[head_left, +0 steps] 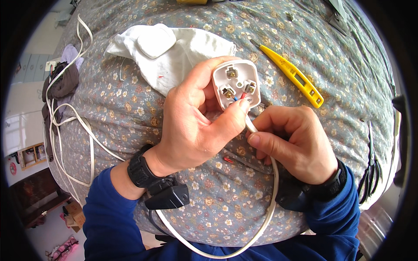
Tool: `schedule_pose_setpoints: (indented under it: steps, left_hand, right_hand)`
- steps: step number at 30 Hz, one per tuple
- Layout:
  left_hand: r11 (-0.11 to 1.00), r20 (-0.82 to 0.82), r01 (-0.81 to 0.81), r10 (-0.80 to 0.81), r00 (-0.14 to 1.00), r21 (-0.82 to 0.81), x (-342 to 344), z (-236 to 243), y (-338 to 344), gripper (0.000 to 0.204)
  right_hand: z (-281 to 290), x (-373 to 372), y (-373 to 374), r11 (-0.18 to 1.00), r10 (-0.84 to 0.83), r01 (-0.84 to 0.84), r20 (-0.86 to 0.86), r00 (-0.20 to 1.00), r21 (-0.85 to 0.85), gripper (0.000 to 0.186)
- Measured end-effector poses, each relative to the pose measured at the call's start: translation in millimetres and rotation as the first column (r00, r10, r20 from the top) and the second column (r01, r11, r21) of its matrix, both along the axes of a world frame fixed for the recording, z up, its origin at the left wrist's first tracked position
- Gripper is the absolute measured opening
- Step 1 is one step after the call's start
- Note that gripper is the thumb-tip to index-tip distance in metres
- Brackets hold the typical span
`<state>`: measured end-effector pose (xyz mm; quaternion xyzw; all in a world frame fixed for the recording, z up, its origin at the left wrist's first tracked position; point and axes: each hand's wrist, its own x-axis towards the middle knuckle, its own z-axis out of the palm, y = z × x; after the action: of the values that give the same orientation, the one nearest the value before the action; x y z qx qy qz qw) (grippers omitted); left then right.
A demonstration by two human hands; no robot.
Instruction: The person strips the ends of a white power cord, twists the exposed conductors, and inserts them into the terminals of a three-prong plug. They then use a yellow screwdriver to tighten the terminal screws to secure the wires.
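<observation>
My left hand (191, 122) is closed round an uncovered white plug housing (239, 73), its inside facing up. Brass terminals show in three places within it. Short blue (236, 98) and red (244, 95) wire ends reach into the housing beside my left thumb, which presses at its lower edge; whether they are fastened cannot be made out. Just below the plug, my right hand (296, 143) pinches the white cable (251, 125) between thumb and fingers. From there the cable loops down toward my body and round to the left.
A yellow voltage-tester screwdriver (287, 71) lies at the upper right, and black scissors (371, 174) at the far right. Behind the plug, a white cloth (198, 45) carries a white plastic cover (156, 40). Loose white cable (90, 143) tangles at left. Red scraps (228, 160) dot the flowered fabric (209, 191).
</observation>
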<state>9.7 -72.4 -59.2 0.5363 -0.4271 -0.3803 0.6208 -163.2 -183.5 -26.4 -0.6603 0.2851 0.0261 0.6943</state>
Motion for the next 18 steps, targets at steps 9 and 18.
schedule_pose_setpoints:
  steps: [9,18]
  left_hand:
    - [1.000,0.057,-0.010,0.010,0.998,0.001,0.1,-2.8,-1.5,0.057]
    - [0.999,0.139,0.054,-0.055,0.989,0.007,2.5,2.6,-0.5,0.059]
  right_hand:
    - [-9.8,1.6,11.5,0.989,-0.135,0.139,0.087,0.987,-0.043,0.016]
    - [-12.9,3.1,17.2,0.979,-0.179,0.190,0.129,0.975,-0.076,0.016]
